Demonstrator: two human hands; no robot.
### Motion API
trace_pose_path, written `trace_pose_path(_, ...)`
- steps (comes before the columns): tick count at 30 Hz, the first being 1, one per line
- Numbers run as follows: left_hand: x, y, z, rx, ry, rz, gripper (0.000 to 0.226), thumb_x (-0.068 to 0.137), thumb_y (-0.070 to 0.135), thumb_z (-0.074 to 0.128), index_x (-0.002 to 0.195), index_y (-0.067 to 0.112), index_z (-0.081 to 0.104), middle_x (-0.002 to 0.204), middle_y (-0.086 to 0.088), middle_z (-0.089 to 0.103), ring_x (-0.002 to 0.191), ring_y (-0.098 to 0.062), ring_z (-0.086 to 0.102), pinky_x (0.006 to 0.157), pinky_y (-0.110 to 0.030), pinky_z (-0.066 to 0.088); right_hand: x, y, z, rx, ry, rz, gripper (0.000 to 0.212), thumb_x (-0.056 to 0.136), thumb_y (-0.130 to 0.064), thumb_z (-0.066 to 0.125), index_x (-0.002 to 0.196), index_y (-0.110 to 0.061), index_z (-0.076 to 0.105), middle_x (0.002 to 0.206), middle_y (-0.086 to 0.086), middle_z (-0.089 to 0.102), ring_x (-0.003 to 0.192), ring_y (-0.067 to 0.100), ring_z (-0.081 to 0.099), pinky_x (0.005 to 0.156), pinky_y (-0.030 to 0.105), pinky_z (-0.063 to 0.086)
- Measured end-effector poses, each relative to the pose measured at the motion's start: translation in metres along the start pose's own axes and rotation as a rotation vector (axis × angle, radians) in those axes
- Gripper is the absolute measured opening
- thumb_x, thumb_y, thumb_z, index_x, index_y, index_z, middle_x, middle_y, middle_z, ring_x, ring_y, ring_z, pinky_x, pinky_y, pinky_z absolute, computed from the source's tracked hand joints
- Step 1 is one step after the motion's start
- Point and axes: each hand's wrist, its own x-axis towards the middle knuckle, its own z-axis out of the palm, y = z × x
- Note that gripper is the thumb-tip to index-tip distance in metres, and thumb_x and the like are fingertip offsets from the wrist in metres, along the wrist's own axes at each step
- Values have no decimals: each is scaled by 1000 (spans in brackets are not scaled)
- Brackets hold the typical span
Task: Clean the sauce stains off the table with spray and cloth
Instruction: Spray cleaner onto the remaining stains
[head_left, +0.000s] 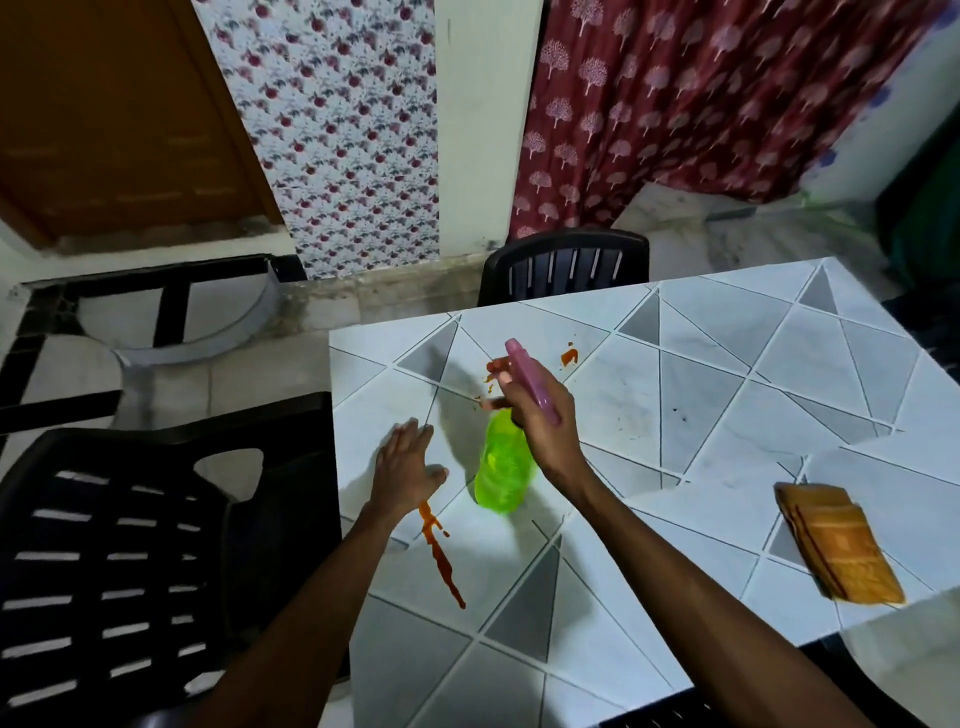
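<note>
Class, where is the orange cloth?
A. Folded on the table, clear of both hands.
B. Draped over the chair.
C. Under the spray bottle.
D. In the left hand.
A: the cloth lies folded on the table; the right hand grips the spray bottle, the left hand rests flat.

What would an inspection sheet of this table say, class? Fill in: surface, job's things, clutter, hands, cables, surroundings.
Surface: patterned table; long sauce streak near its left edge, smaller sauce splatters farther back.
Job's things: green spray bottle with a pink head, held tilted; folded orange cloth lying near the right edge, untouched.
Clutter: nothing seen.
Hands: left hand flat on the table, fingers straight; right hand grips the spray bottle at its neck.
Cables: nothing seen.
Surroundings: black plastic chair at left, second chair at the far side, red curtain, wooden door.
</note>
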Motion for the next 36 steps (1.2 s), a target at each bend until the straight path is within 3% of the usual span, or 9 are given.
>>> trace_pose_path(4,23,11,2,21,-42,17,83,83,53,51,154,18,27,164,-7,13,152,-27,6,121,-39,7,18,-7,-18,11,171,57,38,95,-2,58,121,-26,70,97,9,68,68,18,64,54,33,55)
trace_pose_path(7,38,18,4,24,-64,36,83,84,55,50,154,18,27,164,-7,12,152,-25,6,121,-39,7,33,6,-39,-228,297,246,14,89,-28,60,95,-29,72,85,-8,69,55,25,70,73,42,59)
trace_pose_path(10,51,22,7,68,-59,59,77,89,51,57,153,17,30,164,-6,14,152,-25,7,121,-40,11,53,32,-73,-195,378,454,22,75,-34,62,89,-19,69,80,1,67,50,26,68,77,57,59)
trace_pose_path(13,62,24,11,80,-31,51,75,87,48,63,149,15,37,162,-7,20,151,-26,13,119,-44,19,70,48,-109,-63,444,564,37,84,-28,64,115,-8,66,87,15,65,51,22,63,54,40,58)
trace_pose_path(18,64,23,16,73,1,45,76,82,43,70,145,13,42,159,-8,27,148,-26,20,116,-48,26,90,49,-138,-30,575,542,11,92,-15,56,98,-19,64,72,11,61,53,24,58,48,31,49)
trace_pose_path(25,67,15,9,120,16,53,68,81,44,67,142,19,47,157,-5,33,148,-27,22,116,-49,24,110,45,-133,-101,399,620,16,91,-17,53,91,-9,67,61,18,59,41,26,49,50,30,48)
trace_pose_path(28,59,6,0,116,26,12,69,84,44,64,145,19,43,160,-5,28,149,-26,18,118,-49,20,107,48,-110,-24,313,621,20,94,-23,57,88,-8,67,70,20,62,46,27,52,50,30,44)
trace_pose_path(31,47,-9,-9,84,55,-16,71,83,48,60,145,16,44,159,-6,29,149,-28,20,117,-50,20,104,52,-77,-35,240,629,24,91,-27,61,77,-8,68,65,17,63,48,28,52,45,28,43)
trace_pose_path(36,25,-33,-24,21,112,-77,84,71,60,45,140,12,50,155,-10,36,146,-31,26,115,-51,23,94,59,-17,-19,81,656,20,93,-23,57,81,-13,69,63,11,62,58,29,56,41,26,41)
